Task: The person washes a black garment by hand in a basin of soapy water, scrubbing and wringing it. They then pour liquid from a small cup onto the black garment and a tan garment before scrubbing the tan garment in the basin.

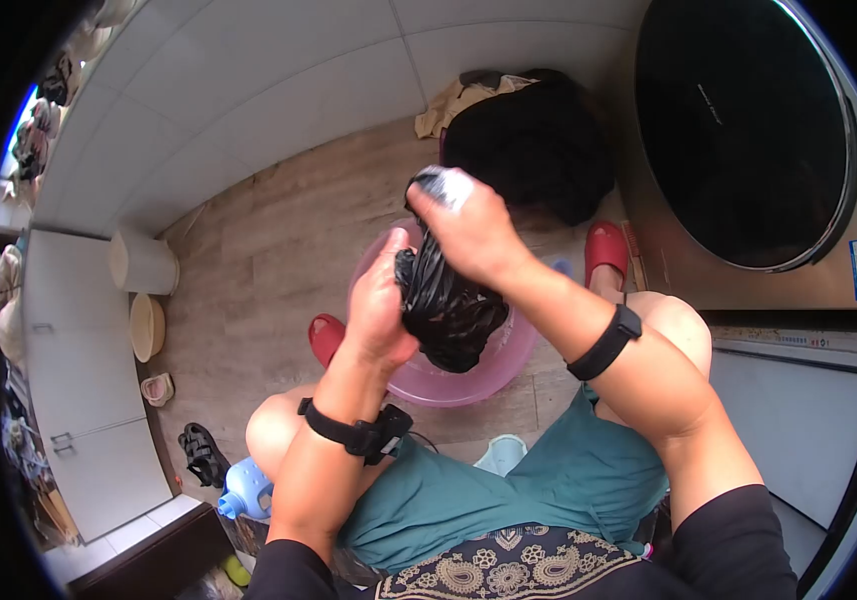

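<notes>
Over the pink basin, a shiny, wet-looking black cloth hangs bunched and twisted between my hands. My right hand is closed around its upper end, where a pale shine shows near the fingers. Lower down on the left side, my left hand grips the same cloth; some of its fingers are hidden behind the folds. The bulk of the cloth droops into the basin's opening, and the basin stands on the floor between my feet.
A dark clothes heap lies by the wall, next to a black-lidded appliance at right. Red slippers are on my feet. Beside my left knee is a blue jug; black sandals and a white cabinet stand left.
</notes>
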Demonstrator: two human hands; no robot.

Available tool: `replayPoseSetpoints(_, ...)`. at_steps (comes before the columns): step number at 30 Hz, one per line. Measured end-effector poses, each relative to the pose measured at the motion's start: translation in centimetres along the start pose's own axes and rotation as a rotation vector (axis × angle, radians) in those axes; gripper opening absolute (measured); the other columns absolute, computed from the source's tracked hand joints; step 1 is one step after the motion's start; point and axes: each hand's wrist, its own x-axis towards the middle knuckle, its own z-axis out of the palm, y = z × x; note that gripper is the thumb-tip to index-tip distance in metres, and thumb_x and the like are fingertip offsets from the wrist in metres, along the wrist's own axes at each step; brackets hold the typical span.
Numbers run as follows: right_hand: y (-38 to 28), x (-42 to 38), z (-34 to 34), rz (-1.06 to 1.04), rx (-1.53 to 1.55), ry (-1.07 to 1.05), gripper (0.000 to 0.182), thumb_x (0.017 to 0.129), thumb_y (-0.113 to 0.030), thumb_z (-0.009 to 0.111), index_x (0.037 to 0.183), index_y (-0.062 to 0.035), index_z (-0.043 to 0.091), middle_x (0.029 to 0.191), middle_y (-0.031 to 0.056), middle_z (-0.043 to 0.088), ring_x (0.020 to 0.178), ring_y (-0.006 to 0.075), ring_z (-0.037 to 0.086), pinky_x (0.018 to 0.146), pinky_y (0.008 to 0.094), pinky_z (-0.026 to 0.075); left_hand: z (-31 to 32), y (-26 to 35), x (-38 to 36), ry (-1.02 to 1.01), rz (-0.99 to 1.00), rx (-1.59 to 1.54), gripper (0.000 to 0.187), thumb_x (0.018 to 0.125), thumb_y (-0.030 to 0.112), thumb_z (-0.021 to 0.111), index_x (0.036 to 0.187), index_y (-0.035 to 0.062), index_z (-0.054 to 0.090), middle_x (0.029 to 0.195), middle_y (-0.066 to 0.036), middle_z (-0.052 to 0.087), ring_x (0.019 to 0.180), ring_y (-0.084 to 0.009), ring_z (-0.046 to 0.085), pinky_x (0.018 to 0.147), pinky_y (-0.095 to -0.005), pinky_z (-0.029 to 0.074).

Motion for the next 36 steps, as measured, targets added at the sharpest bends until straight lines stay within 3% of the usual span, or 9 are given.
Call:
replayPoseSetpoints(2,-1.1,0.8,-1.5,0.099,0.220,0.073,0.034,0.094,-0.035,0.068,0.098,-0.0021,0.066,0.085,0.0092,0.069,0.075,0.0181,0.065,0.070,0.0339,0.052,0.7,1.5,-0.3,0.050,0.013,0.136,0.044,0.106,0.044,0.039,0.087,0.0115,0.061,0.074,-0.003,0.066,0.062,-0.0149,0.062,0.050,-0.0277,0.048)
replayPoseSetpoints(3,-1.8,1.2,-2.0,0.157,0.381,0.112,0.030,0.097,-0.032,0.066,0.096,-0.0024,0.067,0.085,0.0024,0.068,0.074,0.0101,0.061,0.066,0.0296,0.052,-1.6,2.4,0.3,-0.098,-0.001,0.151,0.045,0.105,0.048,0.041,0.090,0.0118,0.062,0.076,-0.001,0.066,0.058,-0.0148,0.058,0.052,-0.0267,0.046)
replayPoseSetpoints(5,-3.6,2.3,-4.1,0.088,0.655,0.118,0.027,0.102,-0.030,0.059,0.098,-0.0035,0.064,0.084,0.0032,0.066,0.071,0.0143,0.063,0.063,0.0297,0.054,-3.0,2.1,0.2,0.022,0.055,0.366,0.050,0.102,0.056,0.044,0.098,0.0103,0.065,0.081,-0.002,0.066,0.063,-0.0151,0.058,0.058,-0.0273,0.046)
replayPoseSetpoints(8,-5.1,3.4,-6.2,-0.020,0.894,0.090,0.030,0.104,-0.032,0.053,0.098,-0.0031,0.061,0.082,0.0065,0.065,0.067,0.0194,0.065,0.059,0.0342,0.055,-2.6,0.0,-0.7,-0.220,0.095,0.623,0.072,0.093,0.067,0.050,0.130,0.0053,0.057,0.109,-0.004,0.065,0.092,-0.0143,0.059,0.081,-0.0308,0.049)
replayPoseSetpoints(9,-5.4,3.4,-6.4,-0.025,0.913,0.108,0.030,0.104,-0.032,0.052,0.098,-0.0032,0.060,0.081,0.0071,0.065,0.066,0.0200,0.065,0.058,0.0347,0.055,-2.8,-0.3,-0.6,-0.314,0.061,0.598,0.053,0.097,0.050,0.061,0.125,0.0049,0.058,0.111,-0.001,0.062,0.107,-0.0110,0.054,0.095,-0.0289,0.044)
replayPoseSetpoints(14,-5.6,3.2,-6.1,-0.089,0.809,0.146,0.028,0.103,-0.032,0.054,0.097,-0.0057,0.060,0.079,0.0053,0.064,0.062,0.0177,0.063,0.054,0.0327,0.053,-3.0,-2.1,-0.1,-0.285,0.119,1.022,0.043,0.090,0.018,0.070,0.128,0.0047,0.054,0.112,-0.003,0.061,0.106,-0.0149,0.055,0.095,-0.0315,0.045)
replayPoseSetpoints(23,-5.5,3.2,-6.9,-0.156,0.903,0.126,0.034,0.103,-0.037,0.053,0.097,-0.0048,0.061,0.080,0.0070,0.065,0.065,0.0197,0.064,0.056,0.0349,0.054,-5.6,-3.0,2.4,-0.080,0.218,1.366,0.027,0.092,0.018,0.061,0.114,0.0037,0.052,0.098,-0.020,0.065,0.096,-0.0371,0.065,0.087,-0.0402,0.048)
replayPoseSetpoints(32,-6.4,2.9,-6.4,-0.229,0.867,0.126,0.024,0.101,-0.029,0.059,0.101,-0.0059,0.064,0.085,0.0029,0.066,0.069,0.0158,0.065,0.058,0.0320,0.054,-7.2,-1.8,3.1,0.136,0.247,1.587,0.019,0.093,0.017,0.055,0.106,0.0031,0.057,0.095,-0.025,0.067,0.094,-0.0402,0.066,0.082,-0.0438,0.049)
replayPoseSetpoints(36,-6.3,3.5,-7.7,-0.113,0.895,0.181,0.021,0.100,-0.024,0.063,0.101,-0.0034,0.067,0.088,-0.0011,0.065,0.078,0.0096,0.057,0.068,0.0282,0.048,-7.7,0.5,2.2,0.150,0.316,1.335,0.016,0.097,0.014,0.056,0.104,0.0016,0.063,0.085,-0.005,0.064,0.078,-0.0145,0.058,0.072,-0.0299,0.046)
